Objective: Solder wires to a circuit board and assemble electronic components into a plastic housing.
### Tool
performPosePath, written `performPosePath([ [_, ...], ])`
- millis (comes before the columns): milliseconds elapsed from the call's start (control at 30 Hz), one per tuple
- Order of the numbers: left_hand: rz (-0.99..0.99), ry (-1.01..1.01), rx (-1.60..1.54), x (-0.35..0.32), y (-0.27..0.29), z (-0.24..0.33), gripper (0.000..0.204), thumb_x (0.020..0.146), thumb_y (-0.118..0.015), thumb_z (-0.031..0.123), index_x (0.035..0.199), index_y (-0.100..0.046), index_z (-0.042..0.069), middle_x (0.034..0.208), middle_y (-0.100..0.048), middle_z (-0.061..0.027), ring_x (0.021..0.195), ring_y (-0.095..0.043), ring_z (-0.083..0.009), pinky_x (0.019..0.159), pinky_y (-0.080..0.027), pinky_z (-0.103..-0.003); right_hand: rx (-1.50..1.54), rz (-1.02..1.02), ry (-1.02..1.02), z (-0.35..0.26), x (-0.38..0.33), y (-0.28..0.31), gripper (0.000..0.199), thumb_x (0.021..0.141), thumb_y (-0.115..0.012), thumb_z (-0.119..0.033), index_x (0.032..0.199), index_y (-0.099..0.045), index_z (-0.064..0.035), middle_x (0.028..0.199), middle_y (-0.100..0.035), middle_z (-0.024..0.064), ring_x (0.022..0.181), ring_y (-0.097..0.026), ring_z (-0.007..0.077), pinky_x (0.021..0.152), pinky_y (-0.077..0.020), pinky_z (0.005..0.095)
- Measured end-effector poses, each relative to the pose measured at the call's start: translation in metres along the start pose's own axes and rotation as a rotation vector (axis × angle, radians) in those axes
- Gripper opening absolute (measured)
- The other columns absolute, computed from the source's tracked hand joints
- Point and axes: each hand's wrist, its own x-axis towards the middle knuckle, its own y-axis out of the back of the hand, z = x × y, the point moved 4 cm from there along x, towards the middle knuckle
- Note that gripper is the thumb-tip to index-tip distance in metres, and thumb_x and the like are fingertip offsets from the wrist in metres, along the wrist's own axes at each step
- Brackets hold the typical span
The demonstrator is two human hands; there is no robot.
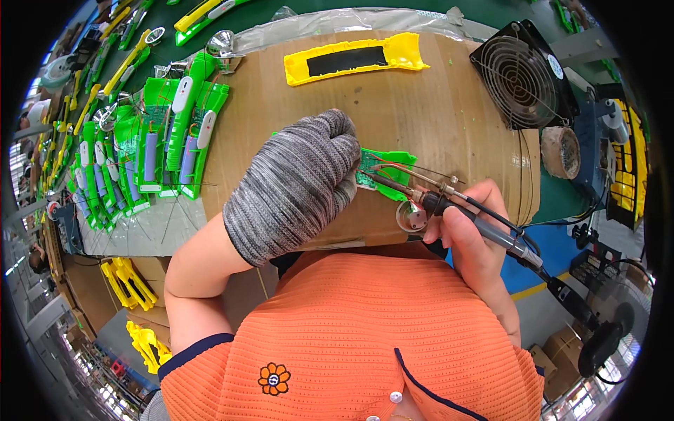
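Observation:
My left hand (pixel 298 182), in a grey knitted glove, is closed over a green plastic casing half (pixel 397 163) and hides most of it; its fingertips are hidden. A small green circuit board (pixel 366 170) with thin wires shows in the casing beside the glove. My bare right hand (pixel 472 228) grips a soldering iron (pixel 495 235) with a thin metal guide tube along it. The iron's tip reaches the board right by my left fingers. A round silver reflector cup (pixel 411 216) lies at the casing's near end, under the iron.
A yellow casing half (pixel 354 59) with a black strip lies at the back of the cardboard mat (pixel 246 151). Wired green casings (pixel 151 151) crowd the left. A black fan (pixel 523 77) and a round brown pot (pixel 560 152) stand at right. The iron's cable trails right.

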Motion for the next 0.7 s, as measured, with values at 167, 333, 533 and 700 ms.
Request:
performPosePath([
  [167,-0.036,0.023,0.005,0.001,0.001,0.001,0.013,0.077,-0.069,0.002,0.088,-0.061,0.002,0.092,-0.062,-0.0147,0.084,-0.063,-0.0354,0.073,-0.052,-0.042,0.001,0.008,0.003,-0.001,-0.001,0.002,0.019,0.093,-0.062,-0.004,0.097,-0.044,-0.0041,0.093,-0.069,0.0168,0.066,-0.063,0.0124,0.055,-0.0481,0.0224],
  [333,-0.021,0.006,0.034,0.002,0.000,0.002,0.013,0.077,-0.069,0.002,0.088,-0.062,0.002,0.092,-0.062,-0.0147,0.084,-0.062,-0.0354,0.073,-0.052,-0.042,0.126,0.036,0.058,-0.012,-0.010,0.003,0.019,0.092,-0.059,-0.002,0.100,-0.042,-0.0052,0.094,-0.068,0.0210,0.063,-0.062,0.0139,0.053,-0.0483,0.0248],
  [533,-0.018,0.010,0.080,0.000,-0.002,0.003,0.012,0.078,-0.068,0.003,0.088,-0.061,0.003,0.091,-0.061,-0.0146,0.083,-0.062,-0.0359,0.073,-0.052,-0.042,0.154,0.097,0.292,-0.023,-0.011,0.022,0.016,0.093,-0.057,-0.010,0.099,-0.042,-0.0065,0.067,-0.054,0.0080,0.051,-0.049,0.0137,0.051,-0.0499,0.0307],
  [700,-0.047,0.008,-0.081,0.006,0.014,-0.002,0.012,0.083,-0.067,0.009,0.093,-0.066,0.003,0.099,-0.063,-0.0156,0.091,-0.063,-0.0346,0.078,-0.053,-0.040,0.145,0.222,0.307,-0.033,-0.007,0.034,0.013,0.095,-0.054,-0.014,0.097,-0.044,-0.0075,0.056,-0.038,-0.0013,0.053,-0.048,0.0131,0.103,-0.0459,0.0518],
])
